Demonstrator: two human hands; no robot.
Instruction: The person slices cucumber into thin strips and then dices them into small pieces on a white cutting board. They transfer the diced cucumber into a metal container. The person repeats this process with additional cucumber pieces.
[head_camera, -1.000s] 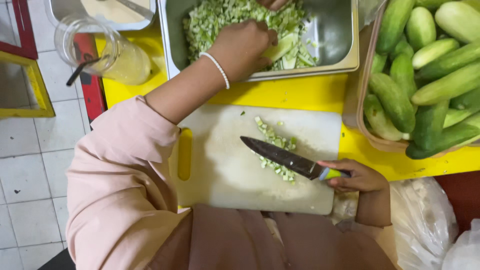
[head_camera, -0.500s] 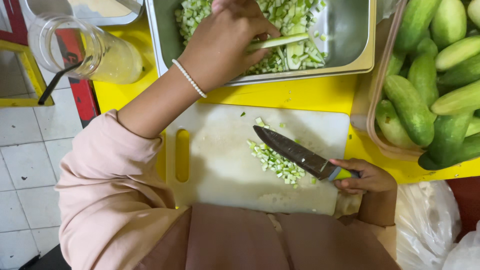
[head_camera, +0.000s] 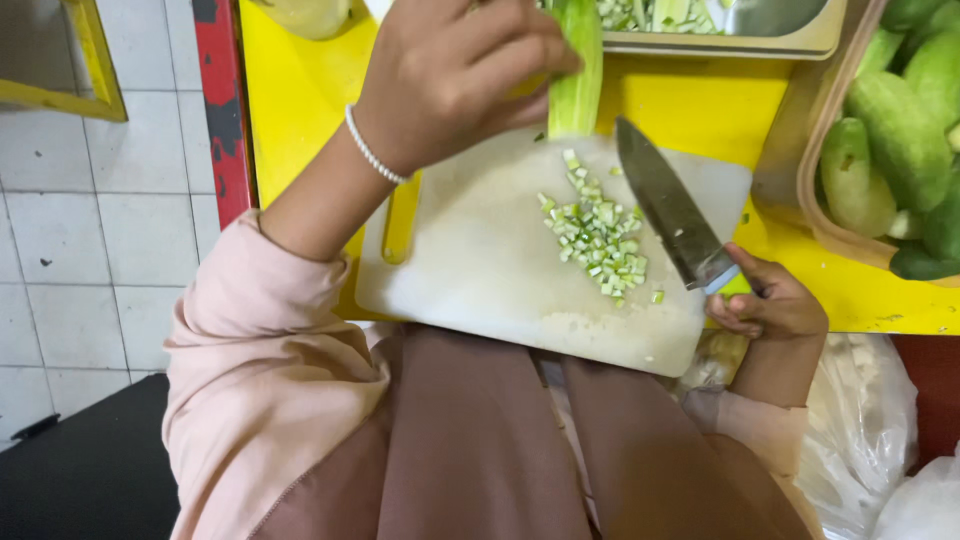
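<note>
My left hand (head_camera: 455, 75), with a bead bracelet at the wrist, grips a long cucumber piece (head_camera: 578, 70) above the far edge of the white cutting board (head_camera: 480, 260). My right hand (head_camera: 768, 300) holds a kitchen knife (head_camera: 665, 205) by its handle, blade lying over the board's right side and pointing away from me. A small pile of diced cucumber (head_camera: 600, 240) lies on the board just left of the blade.
The board rests on a yellow table (head_camera: 700, 100). A steel tray of cut cucumber (head_camera: 700, 20) stands at the far edge. A basket of whole cucumbers (head_camera: 900, 130) is at the right. White plastic bags (head_camera: 870, 440) lie at lower right; tiled floor at the left.
My left hand has lifted a cucumber piece out of the steel tray and brought it down toward the board. The knife stays over the board's right side.
</note>
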